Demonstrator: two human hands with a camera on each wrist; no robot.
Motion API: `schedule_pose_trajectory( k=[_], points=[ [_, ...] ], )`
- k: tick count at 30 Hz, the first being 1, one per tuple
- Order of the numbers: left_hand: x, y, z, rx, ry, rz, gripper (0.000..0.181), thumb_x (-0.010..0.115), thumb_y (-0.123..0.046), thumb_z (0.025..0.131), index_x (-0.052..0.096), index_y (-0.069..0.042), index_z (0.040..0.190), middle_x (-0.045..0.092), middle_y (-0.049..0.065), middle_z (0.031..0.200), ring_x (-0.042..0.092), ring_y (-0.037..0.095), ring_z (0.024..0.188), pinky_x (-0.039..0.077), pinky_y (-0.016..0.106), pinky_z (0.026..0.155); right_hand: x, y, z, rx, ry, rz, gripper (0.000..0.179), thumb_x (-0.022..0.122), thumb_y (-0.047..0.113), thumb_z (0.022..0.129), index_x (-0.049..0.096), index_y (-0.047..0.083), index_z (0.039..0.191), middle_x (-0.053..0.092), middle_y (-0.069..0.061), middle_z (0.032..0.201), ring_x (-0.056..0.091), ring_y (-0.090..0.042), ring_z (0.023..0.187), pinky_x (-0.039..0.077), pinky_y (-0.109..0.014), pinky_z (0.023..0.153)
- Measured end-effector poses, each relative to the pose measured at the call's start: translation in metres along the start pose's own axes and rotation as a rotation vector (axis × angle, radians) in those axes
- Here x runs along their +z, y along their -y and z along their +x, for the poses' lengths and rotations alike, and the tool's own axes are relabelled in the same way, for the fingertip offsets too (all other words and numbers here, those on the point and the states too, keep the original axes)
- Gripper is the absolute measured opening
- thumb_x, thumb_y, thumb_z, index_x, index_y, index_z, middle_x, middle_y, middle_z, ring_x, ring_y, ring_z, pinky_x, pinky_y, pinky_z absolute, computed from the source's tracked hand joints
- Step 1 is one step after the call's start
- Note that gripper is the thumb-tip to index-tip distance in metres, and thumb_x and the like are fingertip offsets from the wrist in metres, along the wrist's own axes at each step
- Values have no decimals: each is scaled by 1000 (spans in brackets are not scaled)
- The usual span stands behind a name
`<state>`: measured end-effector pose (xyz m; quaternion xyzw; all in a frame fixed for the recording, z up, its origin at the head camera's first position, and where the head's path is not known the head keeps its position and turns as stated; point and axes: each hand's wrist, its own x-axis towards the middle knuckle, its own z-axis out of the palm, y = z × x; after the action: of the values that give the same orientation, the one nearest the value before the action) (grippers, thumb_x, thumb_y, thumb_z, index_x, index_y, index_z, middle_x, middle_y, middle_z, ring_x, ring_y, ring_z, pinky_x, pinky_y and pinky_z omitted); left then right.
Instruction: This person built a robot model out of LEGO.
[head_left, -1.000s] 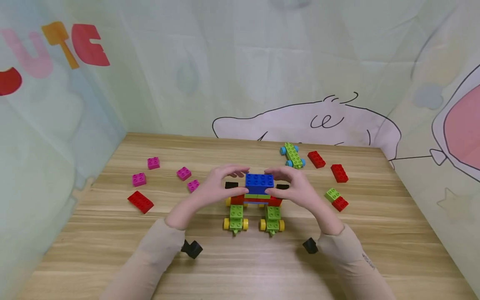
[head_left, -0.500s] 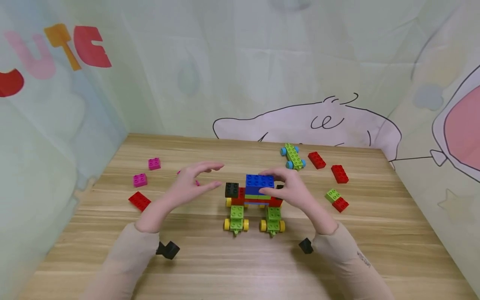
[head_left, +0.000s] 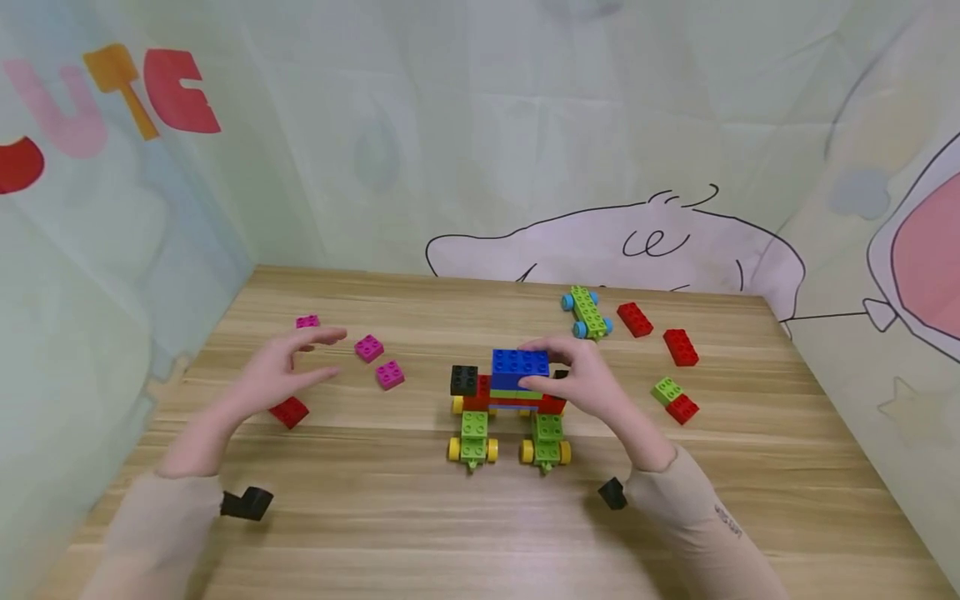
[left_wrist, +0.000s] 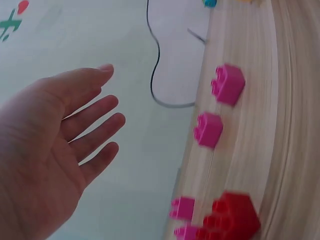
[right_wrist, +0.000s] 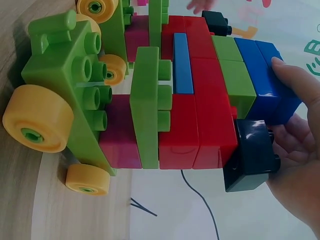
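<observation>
The right hand [head_left: 581, 375] pinches the blue bricks [head_left: 513, 367] topping the wheeled build [head_left: 516, 394], which stands on the surface [head_left: 480, 533] just left of that hand. The left hand [head_left: 273, 375], fingers relaxed and empty, hovers near a red brick [head_left: 290, 412], two pink bricks [head_left: 390, 375] to its right.

Beige sleeves [head_left: 686, 517], the right bearing dark lettering [head_left: 727, 522], show black angular pieces [head_left: 251, 503] beside both cuffs [head_left: 652, 475].
</observation>
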<state>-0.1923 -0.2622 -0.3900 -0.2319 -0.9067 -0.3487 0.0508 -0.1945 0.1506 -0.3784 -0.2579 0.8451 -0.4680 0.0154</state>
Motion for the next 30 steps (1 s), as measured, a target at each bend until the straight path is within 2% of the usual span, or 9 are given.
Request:
schedule_pose_trajectory(
  k=[3,7,9,13,17,19,24,26,30],
  points=[
    [-10,12,-11,-57,-12,3,47,71,-15,89,57,0,132,60,20,132,54,31,118,46,30,97,0,-1,0,0,-2,3,38,77,12,84,67,1,119,68,-16,120,67,-29,106,53,-45,95],
    [-22,28,-24,-131,20,-1,50,70,-16,90,54,0,135,56,24,136,51,41,119,43,59,94,0,0,-1,-1,-5,3,38,77,12,84,67,1,119,68,-16,120,67,-29,106,53,-45,96],
    [-26,36,-29,-144,50,-10,51,70,-14,90,53,1,136,53,26,137,49,46,119,42,64,92,1,1,-1,-3,-7,3,38,77,12,83,67,1,118,68,-16,120,67,-29,106,53,-45,95],
    [-29,49,-39,-140,102,37,53,72,-12,87,54,2,135,54,27,136,52,45,114,49,53,89,1,1,-1,-8,-7,-1,38,77,12,84,67,0,118,68,-17,119,67,-29,105,54,-45,95],
    [-29,59,-47,-105,129,97,56,78,-14,82,57,0,132,60,23,131,55,24,112,52,34,86,0,2,-1,-3,-8,1,38,77,11,84,67,0,119,67,-17,121,67,-30,106,53,-45,95],
    [-28,63,-51,-97,149,91,59,80,-15,80,57,-1,132,60,22,130,54,20,112,52,36,88,0,2,-1,1,-10,2,38,77,11,84,67,0,119,67,-17,121,67,-30,107,53,-45,96],
    [-26,71,-57,-132,188,55,66,83,-17,76,56,-3,134,58,20,134,49,0,114,51,50,90,0,2,-1,19,-13,3,39,77,12,84,67,1,120,67,-17,122,67,-30,108,53,-45,96],
    [-25,74,-57,-131,194,49,66,84,-15,75,56,-2,134,58,20,134,49,1,116,51,52,91,0,1,-1,23,-13,2,39,77,12,84,67,1,120,67,-16,122,66,-30,108,53,-45,96],
    [-23,79,-57,-113,211,43,65,83,-10,75,56,1,133,57,24,134,54,32,118,53,49,89,1,1,-1,26,-11,5,39,77,12,84,67,1,120,67,-17,122,66,-31,109,53,-45,96]
  ],
)
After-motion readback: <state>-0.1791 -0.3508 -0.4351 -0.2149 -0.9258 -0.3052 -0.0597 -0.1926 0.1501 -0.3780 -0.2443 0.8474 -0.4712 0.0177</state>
